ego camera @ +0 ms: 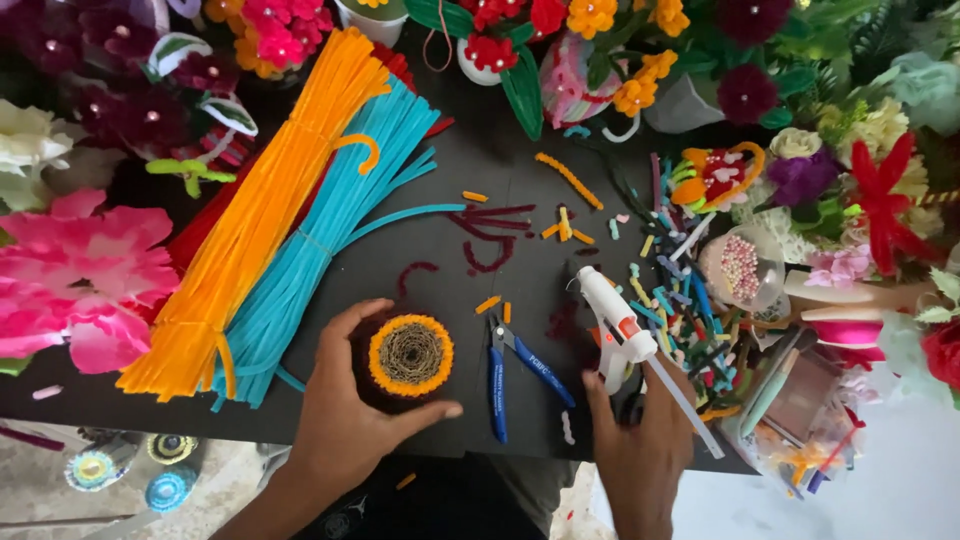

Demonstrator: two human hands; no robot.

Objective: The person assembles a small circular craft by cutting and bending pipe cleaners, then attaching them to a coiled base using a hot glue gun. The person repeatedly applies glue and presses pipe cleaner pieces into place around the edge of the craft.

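Orange-rimmed coil [410, 355] in curled left fingers [345, 325]

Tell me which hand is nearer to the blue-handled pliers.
Right, narrowly. The right hand, holding the white glue gun, sits just right of the blue-handled pliers. The left hand, cupping the round coiled piece, lies left of them.

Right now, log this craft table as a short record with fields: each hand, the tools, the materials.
Left hand: left hand grips a round coiled disc, brown centre with an orange fuzzy rim.
Right hand: right hand holds a white glue gun, nozzle pointing away from the person.
Tool between the hands: blue-handled pliers lying on the black table.
Materials: orange pipe cleaner bundle beside a teal pipe cleaner bundle; short cut pieces scattered to the right.
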